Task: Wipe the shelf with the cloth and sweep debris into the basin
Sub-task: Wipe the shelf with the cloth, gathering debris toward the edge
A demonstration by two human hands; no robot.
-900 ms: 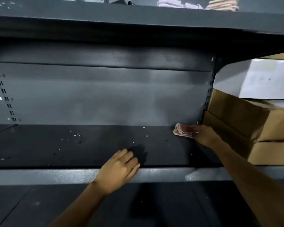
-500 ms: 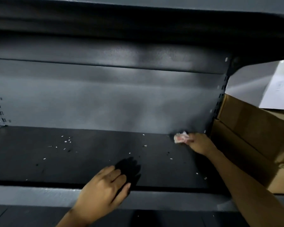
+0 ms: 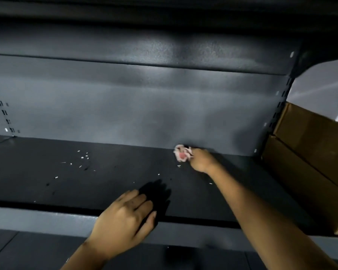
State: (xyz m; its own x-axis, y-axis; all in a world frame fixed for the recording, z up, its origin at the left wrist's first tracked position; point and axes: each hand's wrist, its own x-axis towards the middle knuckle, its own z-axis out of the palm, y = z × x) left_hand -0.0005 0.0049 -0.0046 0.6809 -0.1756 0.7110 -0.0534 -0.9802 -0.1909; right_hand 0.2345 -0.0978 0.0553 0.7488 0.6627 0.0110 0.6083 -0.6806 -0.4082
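Pink cloth (image 3: 181, 154) bunched, blurred, in right hand (image 3: 200, 160); basin unseen.

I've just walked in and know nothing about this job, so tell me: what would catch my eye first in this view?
Probably the pale pink cloth, bunched in the right hand at the back of the dark shelf, bright against all the grey. Next, the white specks of debris scattered across the shelf's left half. Then the left hand, spread near the shelf's front edge, and the brown cardboard boxes on the right.
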